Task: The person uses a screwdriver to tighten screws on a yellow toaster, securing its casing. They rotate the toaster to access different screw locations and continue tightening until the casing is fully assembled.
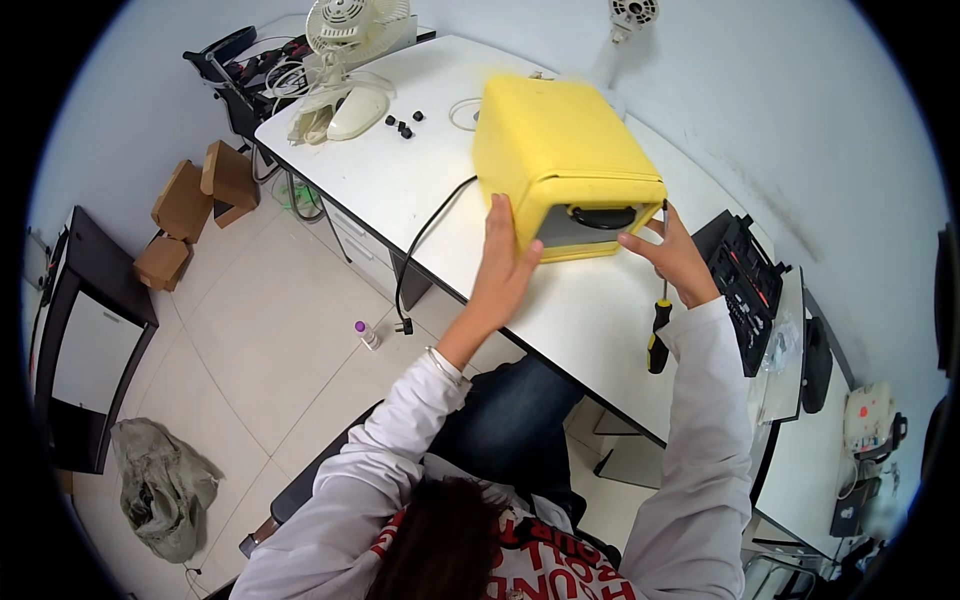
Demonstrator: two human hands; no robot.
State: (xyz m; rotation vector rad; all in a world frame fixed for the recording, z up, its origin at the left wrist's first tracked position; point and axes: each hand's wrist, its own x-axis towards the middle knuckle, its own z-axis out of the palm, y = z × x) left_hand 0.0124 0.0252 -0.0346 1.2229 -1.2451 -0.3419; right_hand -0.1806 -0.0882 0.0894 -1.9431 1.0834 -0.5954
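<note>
A yellow box-shaped toaster oven [570, 130] with a black door handle [604, 217] is between my hands above the white table, its far end blurred by motion. My left hand [503, 262] presses against its near left side, fingers along the wall and thumb at the front edge. At the right front corner, my right hand [677, 256] grips it with the thumb on the front. A yellow-and-black screwdriver [658, 338] points handle-down at my right hand, its shaft partly hidden there; whether my fingers hold the shaft I cannot tell. A black power cord [428, 225] trails left from the oven.
Several small black parts [405, 130] lie on the table [340, 185] near a cream fan [355, 105]. An open black tool case [745, 285] stands at the right. The cord's plug [404, 327] hangs past the table edge. Cardboard boxes [180, 200] and a purple-capped bottle [367, 335] are on the floor.
</note>
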